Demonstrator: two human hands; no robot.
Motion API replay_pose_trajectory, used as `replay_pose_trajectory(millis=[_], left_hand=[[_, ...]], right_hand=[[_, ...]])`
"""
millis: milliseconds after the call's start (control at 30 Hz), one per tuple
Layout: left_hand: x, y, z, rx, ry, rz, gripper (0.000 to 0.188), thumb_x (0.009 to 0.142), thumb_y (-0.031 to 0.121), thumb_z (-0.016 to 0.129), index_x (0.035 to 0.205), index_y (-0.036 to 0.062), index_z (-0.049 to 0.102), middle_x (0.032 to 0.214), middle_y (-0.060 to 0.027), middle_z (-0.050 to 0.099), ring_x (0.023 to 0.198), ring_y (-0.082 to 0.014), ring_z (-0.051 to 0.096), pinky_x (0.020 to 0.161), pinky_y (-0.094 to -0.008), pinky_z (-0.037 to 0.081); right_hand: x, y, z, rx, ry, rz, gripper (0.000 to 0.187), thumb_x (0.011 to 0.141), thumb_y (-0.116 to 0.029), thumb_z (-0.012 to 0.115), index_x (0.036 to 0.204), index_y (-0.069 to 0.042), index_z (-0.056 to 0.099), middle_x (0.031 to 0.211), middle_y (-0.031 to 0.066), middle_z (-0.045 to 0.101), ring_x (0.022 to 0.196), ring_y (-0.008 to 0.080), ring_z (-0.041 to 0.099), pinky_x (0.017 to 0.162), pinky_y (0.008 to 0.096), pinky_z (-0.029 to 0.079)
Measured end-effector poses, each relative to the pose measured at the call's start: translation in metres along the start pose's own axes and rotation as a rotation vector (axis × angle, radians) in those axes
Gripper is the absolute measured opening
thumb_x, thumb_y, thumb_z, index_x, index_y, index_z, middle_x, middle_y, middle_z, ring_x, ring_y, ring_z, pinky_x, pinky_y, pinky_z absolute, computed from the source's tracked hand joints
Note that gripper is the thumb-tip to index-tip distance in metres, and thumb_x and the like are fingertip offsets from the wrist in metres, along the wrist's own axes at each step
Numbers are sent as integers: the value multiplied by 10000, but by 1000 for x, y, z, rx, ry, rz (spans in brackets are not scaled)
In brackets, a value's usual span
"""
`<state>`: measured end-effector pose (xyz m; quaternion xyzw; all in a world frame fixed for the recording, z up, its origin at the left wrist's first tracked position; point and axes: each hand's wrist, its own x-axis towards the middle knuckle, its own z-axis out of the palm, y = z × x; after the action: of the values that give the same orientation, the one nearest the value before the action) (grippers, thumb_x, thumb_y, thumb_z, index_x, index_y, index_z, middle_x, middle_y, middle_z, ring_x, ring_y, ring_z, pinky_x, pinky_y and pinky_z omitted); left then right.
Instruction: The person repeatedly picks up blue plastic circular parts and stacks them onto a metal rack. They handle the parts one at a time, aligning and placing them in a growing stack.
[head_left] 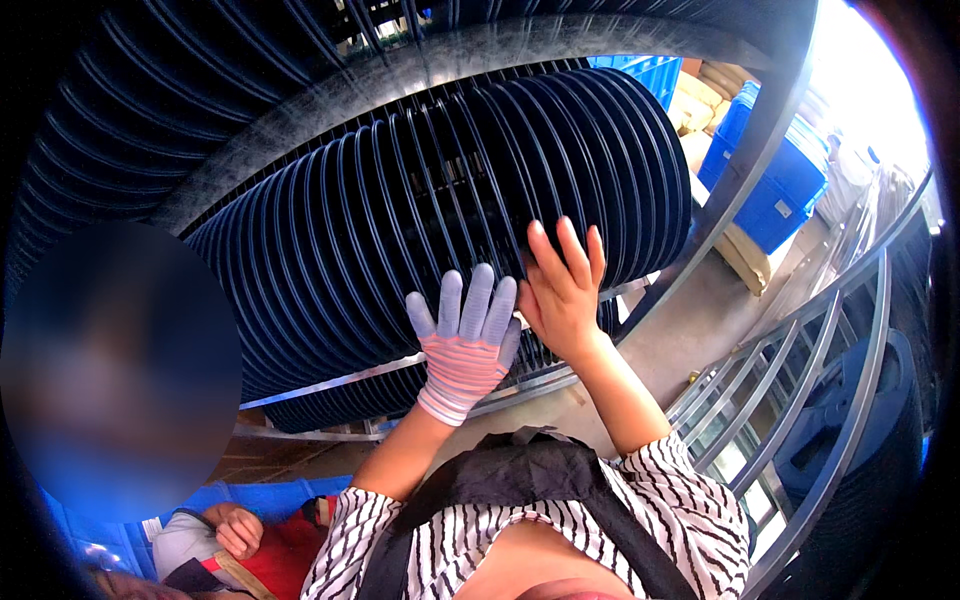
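A long row of thin, round black plates (330, 220) stands on edge in a metal rack, packed side by side. My left hand (463, 345), in a grey and pink striped knit glove, lies against the plates' near edges, its fingers apart and stretched upward. Just right of it, my bare right hand (562, 295) reaches up over the edges with its fingers stretched out. Neither hand is closed around a plate. The right thumb and the palm sides of both hands are partly hidden. Between the plates above my hands, a gap (455, 178) shows dark rods.
Metal rack bars (665, 48) frame the plates; another row (120, 150) hangs above left. Blue crates (765, 180) and sacks stand at far right. Metal railings (800, 370) curve along the right. At lower left sits another person, whose hand (238, 530) rests near red cloth.
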<state>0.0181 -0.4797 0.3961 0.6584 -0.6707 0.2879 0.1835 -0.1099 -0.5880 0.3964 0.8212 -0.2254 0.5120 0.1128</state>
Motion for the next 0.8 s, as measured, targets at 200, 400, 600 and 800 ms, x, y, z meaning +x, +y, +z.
replay_pose_trajectory(millis=[200, 400, 600, 800], left_hand=[[-17, -3, 27, 56, 197, 79, 589, 868, 373, 595, 1416, 195, 469, 1580, -144, 237, 1478, -415, 50, 1127, -645, -37], [-10, 4, 28, 38, 222, 59, 544, 871, 396, 559, 1382, 221, 500, 1525, -95, 337, 1475, -388, 84, 1122, -648, -41], [22, 5, -23, 53, 135, 9, 283, 783, 361, 592, 1004, 183, 595, 952, -68, 443, 887, -282, 421, 725, -470, 295], [1, 0, 5, -115, 249, 36, 424, 795, 303, 585, 1204, 192, 604, 1299, -52, 537, 1111, -283, 507, 860, -531, 394]], right_hand=[[-41, -3, 19, -50, 87, 57, 409, 862, -285, 612, 1203, -62, 658, 1514, 139, 344, 1445, 421, 188, 1151, 619, 77], [-43, 9, 8, 83, 232, 47, 374, 850, -231, 669, 1194, -91, 623, 1493, 175, 357, 1414, 433, 261, 1137, 626, 156], [-46, 11, 17, 75, 100, 116, 436, 827, -264, 672, 1246, -163, 608, 1465, 122, 410, 1414, 403, 271, 1129, 632, 137], [-54, 50, 13, -107, 308, 115, 460, 979, -400, 530, 1301, -74, 558, 1452, 194, 440, 1385, 418, 325, 1139, 575, 181]])
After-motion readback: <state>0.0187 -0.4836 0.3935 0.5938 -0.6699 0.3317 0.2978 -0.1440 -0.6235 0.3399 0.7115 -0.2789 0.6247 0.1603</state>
